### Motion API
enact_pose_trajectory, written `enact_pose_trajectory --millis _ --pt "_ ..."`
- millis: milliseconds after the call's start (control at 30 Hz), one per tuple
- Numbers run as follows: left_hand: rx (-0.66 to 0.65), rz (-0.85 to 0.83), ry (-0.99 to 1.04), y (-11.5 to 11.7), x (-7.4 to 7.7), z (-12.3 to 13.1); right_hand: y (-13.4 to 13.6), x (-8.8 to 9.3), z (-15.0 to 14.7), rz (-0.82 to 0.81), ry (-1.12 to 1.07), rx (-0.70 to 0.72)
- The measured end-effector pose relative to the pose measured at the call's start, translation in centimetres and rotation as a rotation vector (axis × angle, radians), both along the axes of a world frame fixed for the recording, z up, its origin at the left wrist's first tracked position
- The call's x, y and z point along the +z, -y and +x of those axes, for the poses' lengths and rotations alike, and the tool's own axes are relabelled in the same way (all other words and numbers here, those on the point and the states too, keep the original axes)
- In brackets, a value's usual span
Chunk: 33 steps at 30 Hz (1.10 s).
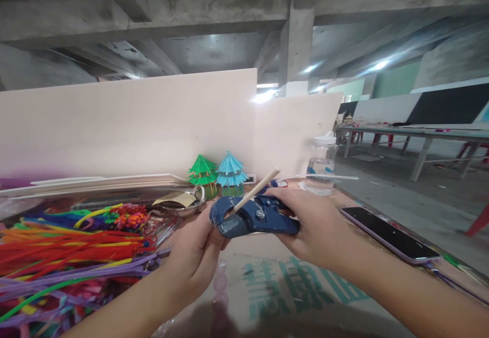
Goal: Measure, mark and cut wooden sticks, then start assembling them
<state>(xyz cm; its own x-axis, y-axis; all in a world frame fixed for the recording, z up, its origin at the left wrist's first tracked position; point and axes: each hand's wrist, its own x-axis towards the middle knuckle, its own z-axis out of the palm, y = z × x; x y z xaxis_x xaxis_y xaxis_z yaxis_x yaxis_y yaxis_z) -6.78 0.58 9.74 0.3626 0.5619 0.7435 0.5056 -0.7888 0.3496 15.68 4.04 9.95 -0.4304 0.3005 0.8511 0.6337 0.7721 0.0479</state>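
A blue pipe cutter (pixel 254 217) is held over the table, its curved jaw toward the left. My right hand (pixel 311 221) is closed around its handles. A round, pale wooden stick (pixel 256 190) passes through the jaw and slants up to the right. Just below the jaw, my left hand (pixel 200 249) is closed, its fingers pinched in line with the stick. The stick's lower end is hidden by the cutter and those fingers.
Colourful pipe cleaners (pixel 72 246) pile up at left, beside a metal tray (pixel 183 203). Green (pixel 202 170) and blue (pixel 231 172) little tiered-roof models stand behind. A water bottle (pixel 321 167) and a phone (pixel 389 233) are at right. White boards (pixel 153 129) rise at the back.
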Motion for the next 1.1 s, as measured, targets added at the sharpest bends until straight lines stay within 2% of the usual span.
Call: enact_pose_trajectory --millis 233,333,500,667,833,933,1100 --pt "-0.004 -0.029 -0.006 0.2 -0.2 -0.1 0.2 0.1 -0.1 -0.062 -0.011 -0.004" --pt "0.021 -0.069 0.02 0.2 -0.1 0.2 0.4 0.2 -0.1 -0.168 -0.013 0.003" --pt "0.12 -0.201 0.046 0.4 1.2 0.9 0.3 0.0 -0.8 -0.574 -0.061 0.054" --pt "0.182 -0.43 -0.037 0.6 3.4 0.6 0.2 -0.5 -2.3 -0.996 -0.18 0.249" --pt "0.123 -0.619 0.003 0.6 3.9 0.0 0.3 -1.1 -2.8 -1.29 -0.223 0.438" --pt "0.088 -0.651 0.035 0.7 3.8 0.0 0.4 -1.2 -2.8 -1.341 -0.231 0.471" --pt "0.089 -0.63 0.033 1.1 3.9 0.2 0.7 -0.8 -2.7 -1.258 -0.206 0.306"
